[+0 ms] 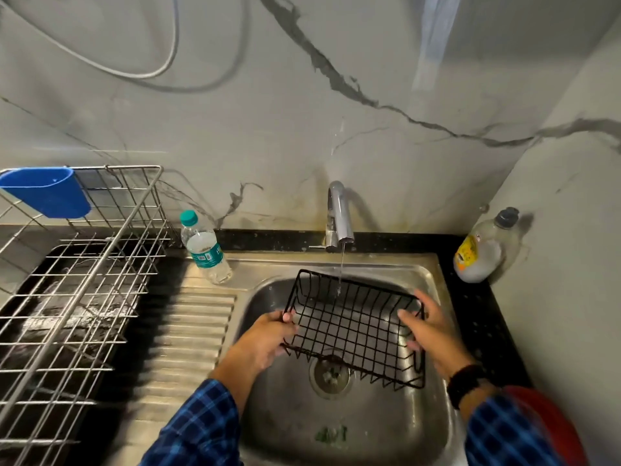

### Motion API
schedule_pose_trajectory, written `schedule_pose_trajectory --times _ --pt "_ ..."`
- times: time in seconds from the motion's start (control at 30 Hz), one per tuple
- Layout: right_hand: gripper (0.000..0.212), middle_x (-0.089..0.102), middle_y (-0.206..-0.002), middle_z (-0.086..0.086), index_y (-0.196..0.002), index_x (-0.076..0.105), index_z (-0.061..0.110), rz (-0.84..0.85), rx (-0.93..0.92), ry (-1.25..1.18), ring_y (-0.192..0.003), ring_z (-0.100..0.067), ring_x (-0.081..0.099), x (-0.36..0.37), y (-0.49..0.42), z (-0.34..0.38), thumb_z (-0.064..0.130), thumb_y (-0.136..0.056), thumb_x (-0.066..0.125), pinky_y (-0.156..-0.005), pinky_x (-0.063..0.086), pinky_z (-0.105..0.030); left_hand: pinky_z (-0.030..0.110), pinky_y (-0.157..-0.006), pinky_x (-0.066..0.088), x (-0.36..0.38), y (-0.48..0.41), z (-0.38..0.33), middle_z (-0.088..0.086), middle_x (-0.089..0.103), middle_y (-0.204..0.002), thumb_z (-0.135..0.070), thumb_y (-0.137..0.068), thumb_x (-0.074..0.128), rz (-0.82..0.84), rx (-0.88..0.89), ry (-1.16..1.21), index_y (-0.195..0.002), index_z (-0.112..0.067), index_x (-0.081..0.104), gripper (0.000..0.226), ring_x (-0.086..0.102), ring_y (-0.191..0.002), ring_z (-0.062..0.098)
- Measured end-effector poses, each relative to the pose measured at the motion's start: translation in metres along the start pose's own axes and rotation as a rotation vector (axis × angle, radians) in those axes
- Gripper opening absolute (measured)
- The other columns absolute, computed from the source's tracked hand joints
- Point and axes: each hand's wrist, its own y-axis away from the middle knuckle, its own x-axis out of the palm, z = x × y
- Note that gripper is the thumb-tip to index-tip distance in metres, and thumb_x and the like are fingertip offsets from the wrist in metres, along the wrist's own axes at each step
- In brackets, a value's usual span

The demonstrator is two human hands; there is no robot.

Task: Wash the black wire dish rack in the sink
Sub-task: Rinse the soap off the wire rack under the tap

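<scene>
On your left stands a silvery steel wire drainer (77,280), an open grid of thin rods, cut off by the left edge. A blue plastic cup (47,191) with rounded corners hangs on its far rim. Just right of it, a clear plastic water bottle (205,250) with a teal cap stands on the far corner of the ribbed steel drainboard (188,331).

Your left hand (265,341) grips the left edge of the black wire dish rack (353,327), with the thumb hooked over the top wire. The rack is a shallow rectangular basket of square mesh. It is held tilted over the basin of the stainless steel sink (433,274), above the round drain (331,373). A thin stream of water (342,267) falls from the chrome tap (339,216) onto the rack's far side.

Your right hand (433,334) holds the rack's right edge with its fingers curled round the wires; their tips are hidden behind the mesh. A dark band (465,385) circles that wrist.

Farther right, a cloudy plastic soap bottle (484,250) with a dark cap and a yellow label stands in the corner of the speckled black surface (477,314). A red shape (551,428) at the near right is cut off and hard to make out.
</scene>
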Motion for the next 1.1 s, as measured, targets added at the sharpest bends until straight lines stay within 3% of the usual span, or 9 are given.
schedule_pose_trajectory --times 0.1,0.27,0.37,0.47,0.63,0.73,0.87,0.97,1.1 --pt "0.064 0.059 -0.125 0.012 -0.151 0.036 0.037 -0.181 -0.189 -0.014 -0.088 -0.016 0.068 -0.007 -0.004 -0.004 0.009 -0.096 0.056 -0.073 0.06 -0.037 0.05 -0.101 0.047 0.014 -0.006 -0.001 -0.004 0.064 -0.112 0.006 -0.096 0.054 0.043 0.002 -0.025 -0.11 -0.017 0.065 0.028 0.054 -0.122 0.021" --pt "0.045 0.067 -0.121 0.001 -0.135 0.052 0.029 -0.15 -0.311 -0.299 -0.085 -0.016 0.071 -0.028 0.0 0.018 0.0 -0.101 0.048 -0.073 0.056 -0.032 0.057 -0.083 0.057 0.037 -0.007 -0.008 0.004 0.052 -0.133 -0.004 -0.103 0.047 0.076 -0.035 -0.161 -0.112 -0.03 0.058 0.03 0.055 -0.12 0.031" --pt "0.032 0.07 -0.104 0.0 -0.127 0.061 0.027 -0.167 -0.378 -0.42 -0.059 -0.007 0.049 -0.028 0.009 0.025 0.009 -0.101 0.053 -0.047 0.04 -0.019 0.062 -0.089 0.055 0.048 -0.007 -0.01 0.008 0.048 -0.144 -0.007 -0.104 0.045 0.104 -0.084 -0.181 -0.123 -0.034 0.057 0.035 0.057 -0.121 0.034" --pt "0.02 0.052 -0.081 -0.011 -0.11 0.068 0.016 -0.228 -0.466 -0.431 -0.053 -0.009 0.036 -0.02 0.017 0.029 0.026 -0.104 0.051 -0.041 0.029 -0.017 0.069 -0.101 0.042 0.053 -0.005 -0.018 0.014 0.055 -0.142 -0.029 -0.102 0.056 0.166 -0.174 -0.036 -0.125 -0.026 0.059 0.024 0.054 -0.127 0.037" --pt "0.029 0.05 -0.066 -0.002 -0.083 0.065 0.023 -0.316 -0.405 -0.284 -0.057 -0.012 0.043 -0.011 0.01 0.029 0.037 -0.103 0.049 -0.054 0.043 -0.029 0.07 -0.116 0.013 0.035 -0.013 -0.018 0.015 0.05 -0.15 -0.073 -0.096 0.028 0.214 -0.17 0.359 -0.144 -0.004 0.051 0.087 0.037 -0.145 0.039" --pt "0.012 0.065 -0.088 0.004 -0.095 0.064 0.024 -0.41 -0.384 -0.158 -0.076 -0.009 0.059 -0.001 0.007 0.022 0.033 -0.097 0.056 -0.079 0.055 -0.042 0.054 -0.109 0.039 0.031 -0.027 -0.007 0.007 0.07 -0.104 -0.073 -0.094 0.038 0.146 -0.052 0.471 -0.07 -0.014 0.077 0.075 0.062 -0.114 0.029" --pt "0.016 0.059 -0.103 0.009 -0.109 0.055 0.023 -0.521 -0.327 -0.157 -0.083 0.013 0.059 0.003 0.006 0.017 0.024 -0.095 0.064 -0.071 0.048 -0.008 0.036 -0.103 0.047 0.033 -0.018 -0.012 -0.005 0.07 -0.064 -0.048 -0.104 0.041 0.071 0.147 0.46 -0.114 -0.012 0.074 0.05 0.073 -0.079 0.01" --pt "0.035 0.067 -0.121 0.0 -0.119 0.064 0.023 -0.104 -0.035 -0.325 -0.099 -0.011 0.068 -0.002 -0.005 0.012 0.049 -0.097 0.056 -0.087 0.058 -0.038 0.028 -0.096 0.048 0.032 -0.013 -0.018 -0.006 0.077 -0.074 -0.032 -0.105 0.046 0.071 0.261 0.348 -0.118 -0.011 0.069 0.034 0.073 -0.076 0.003" --pt "0.034 0.073 -0.112 -0.001 -0.108 0.069 0.03 -0.139 -0.137 -0.174 -0.09 -0.018 0.071 -0.002 -0.019 0.017 0.055 -0.096 0.05 -0.08 0.059 -0.043 0.027 -0.09 0.046 0.029 -0.02 -0.027 -0.007 0.079 -0.083 -0.03 -0.109 0.038 0.011 0.243 0.261 -0.099 -0.021 0.072 0.037 0.066 -0.107 0.016"
